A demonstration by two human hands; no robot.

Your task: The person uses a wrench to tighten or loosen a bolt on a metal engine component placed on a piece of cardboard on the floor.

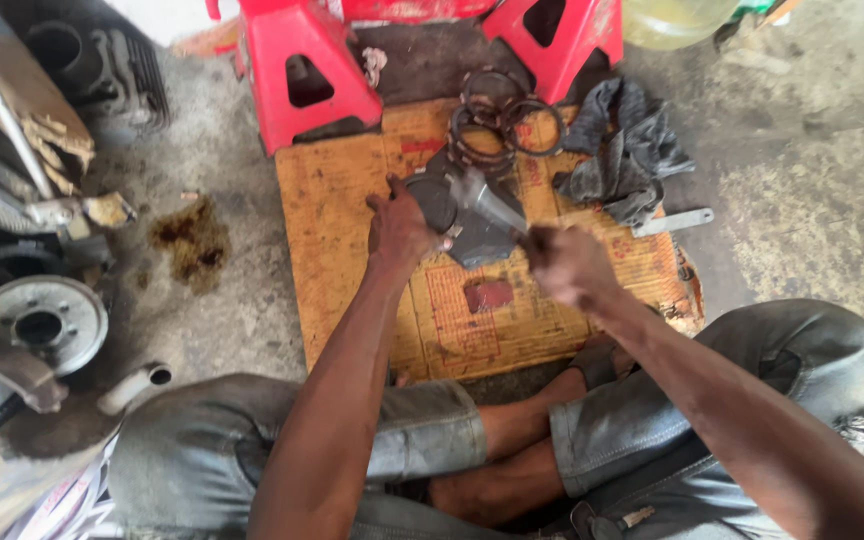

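Grey metal fills the middle of the scene: one dark, greasy engine part [467,228] lies on one flattened yellow cardboard sheet [352,200] on the concrete floor. The person sits cross-legged over it, both knees in grey jeans. The left hand [399,228] is clamped on the near-left edge of the part, fingers curled down over it and pressing it in place. The right hand [564,262] is closed in a fist around the handle of one metal tool [492,205], which is blurred; its head sits over the part, just up and left of that fist.

Beyond the part, away from both hands, lies a loose heap of dark metal rings [497,120]; I count about four, though they overlap and the exact number is hard to tell. Right of the rings sits one crumpled grey rag [624,150], and just below the rag one flat metal bar [674,221]. Two red stool legs [302,75] stand behind the cardboard. Left of the left hand there is one brown oil stain [192,240] on the floor, and farther left one round metal hub [40,322].
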